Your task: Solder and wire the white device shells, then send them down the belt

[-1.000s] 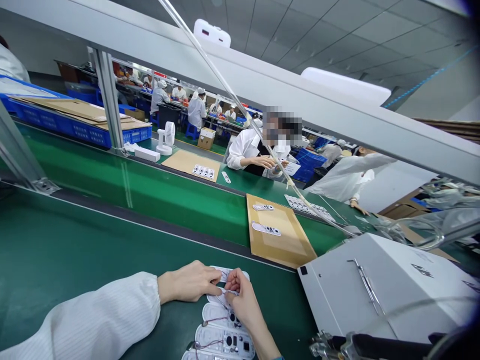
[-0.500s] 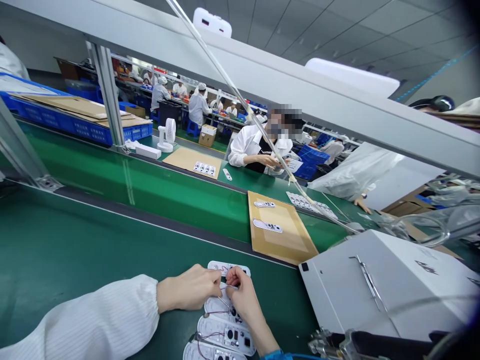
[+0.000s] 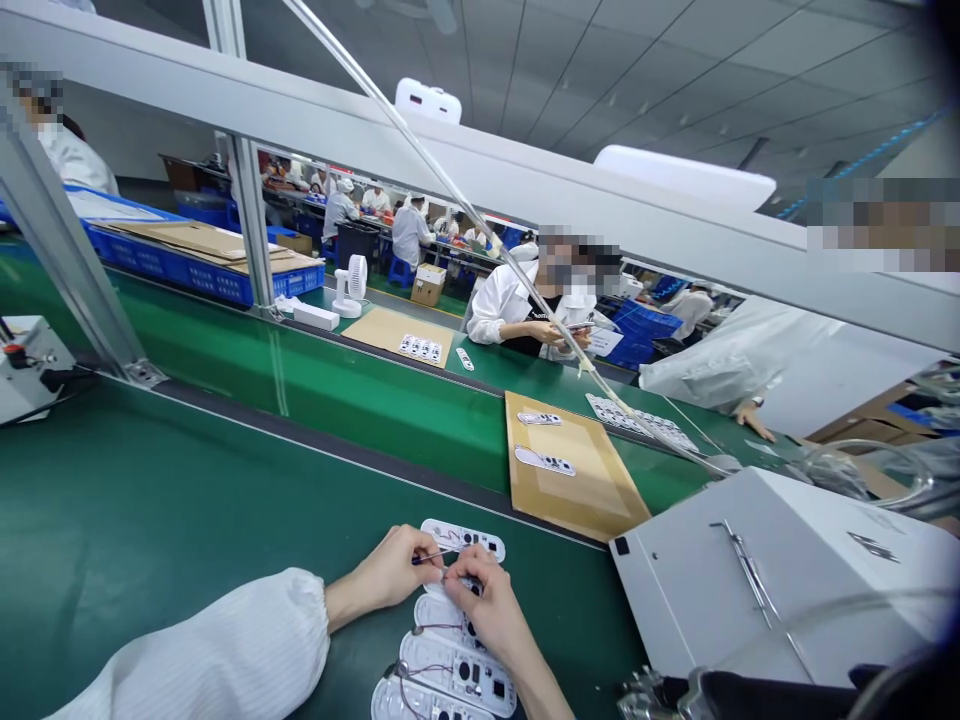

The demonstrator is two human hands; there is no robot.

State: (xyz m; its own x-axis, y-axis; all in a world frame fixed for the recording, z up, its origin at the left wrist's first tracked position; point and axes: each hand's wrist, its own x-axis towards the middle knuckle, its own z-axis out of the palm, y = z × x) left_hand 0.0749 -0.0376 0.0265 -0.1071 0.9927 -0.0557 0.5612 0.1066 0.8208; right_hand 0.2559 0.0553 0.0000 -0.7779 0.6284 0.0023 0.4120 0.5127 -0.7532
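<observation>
Rows of workers in white caps (image 3: 375, 205) sit along benches across a factory floor, while a co-worker in a white coat (image 3: 510, 310) sits at the far side of a green conveyor belt (image 3: 187, 480) and another leans in at right, one hand (image 3: 754, 420) resting on the line. Blue crates (image 3: 195, 280) stacked with cardboard and a white desk fan (image 3: 352, 285) stand beyond an aluminium frame (image 3: 251, 225). On the far belt lie two cardboard sheets: the nearer (image 3: 574, 465) bears two white plastic panels, the farther (image 3: 397, 335) a small row of them. A grey-white machine housing (image 3: 757, 580) fills the lower right. On the near belt, a line of white plastic panels with thin wires (image 3: 454, 670) runs toward the wearer, the top panel (image 3: 463, 540) lying just beyond both hands. The left hand (image 3: 386, 570), in a white ribbed sleeve (image 3: 210, 650), has its fingers (image 3: 420, 548) pinched closed on a thin dark wire (image 3: 431, 556). The right hand (image 3: 480, 610) curls over the panels just beside it, fingers (image 3: 461, 565) bent inward; what they grip cannot be told.
</observation>
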